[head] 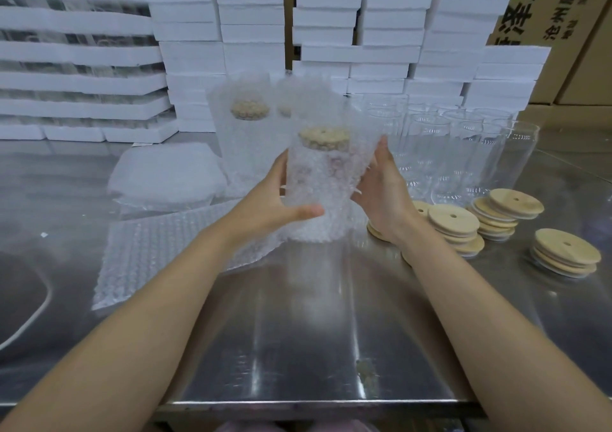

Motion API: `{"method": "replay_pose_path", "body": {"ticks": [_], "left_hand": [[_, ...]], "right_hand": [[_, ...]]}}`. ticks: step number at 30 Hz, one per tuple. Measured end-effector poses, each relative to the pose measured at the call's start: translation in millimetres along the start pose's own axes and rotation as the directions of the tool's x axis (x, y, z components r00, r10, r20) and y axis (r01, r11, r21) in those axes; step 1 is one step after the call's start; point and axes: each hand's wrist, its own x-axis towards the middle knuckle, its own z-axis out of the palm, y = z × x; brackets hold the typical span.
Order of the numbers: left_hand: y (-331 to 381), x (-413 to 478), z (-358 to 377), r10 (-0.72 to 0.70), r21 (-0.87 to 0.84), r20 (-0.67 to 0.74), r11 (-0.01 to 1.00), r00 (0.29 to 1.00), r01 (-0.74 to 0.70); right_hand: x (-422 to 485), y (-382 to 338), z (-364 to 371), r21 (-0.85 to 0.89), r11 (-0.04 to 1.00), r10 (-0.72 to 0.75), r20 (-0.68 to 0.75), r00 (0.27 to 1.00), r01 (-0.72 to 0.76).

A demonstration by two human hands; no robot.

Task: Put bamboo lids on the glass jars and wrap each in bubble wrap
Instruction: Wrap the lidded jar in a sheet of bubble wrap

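Note:
A glass jar with a bamboo lid point(324, 138) stands upright in bubble wrap point(319, 180), lifted a little above the steel table. My left hand point(281, 199) grips the wrapped jar from the left, thumb across its lower front. My right hand point(381, 186) presses the wrap against the jar's right side with straight fingers. Behind stand two wrapped, lidded jars point(246, 127). Bare glass jars point(463, 153) stand in a group at the right. Stacks of bamboo lids point(457, 223) lie on the table beside them.
A flat bubble wrap sheet point(159, 246) lies on the steel table point(298, 332) at the left, with a pile of more sheets point(169, 176) behind it. White foam boxes point(251, 27) are stacked along the back. Cardboard cartons point(563, 17) stand at the far right.

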Motion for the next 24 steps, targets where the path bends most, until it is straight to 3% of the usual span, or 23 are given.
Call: {"method": "replay_pose_path", "body": {"ticks": [7, 12, 15, 20, 24], "left_hand": [[-2, 1, 0, 0.01, -0.074, -0.111, 0.997, 0.994, -0.019], [6, 1, 7, 0.033, -0.086, -0.205, 0.995, 0.978, -0.051], [5, 3, 7, 0.043, -0.074, -0.301, 0.995, 0.953, -0.069], [-7, 5, 6, 0.035, -0.033, -0.37, 0.998, 0.928, -0.05], [-12, 8, 2, -0.046, -0.07, -0.433, 0.997, 0.9, 0.017]], "right_hand": [[-3, 6, 0, -0.215, 0.954, -0.213, 0.01, 0.977, 0.21], [0, 9, 2, -0.245, 0.919, -0.343, -0.11, 0.933, 0.309], [1, 10, 9, -0.221, 0.918, -0.36, -0.127, 0.924, 0.328], [-4, 17, 19, -0.19, 0.941, -0.293, -0.038, 0.955, 0.281], [-2, 25, 21, -0.397, 0.886, -0.25, 0.028, 0.968, 0.241]]}}
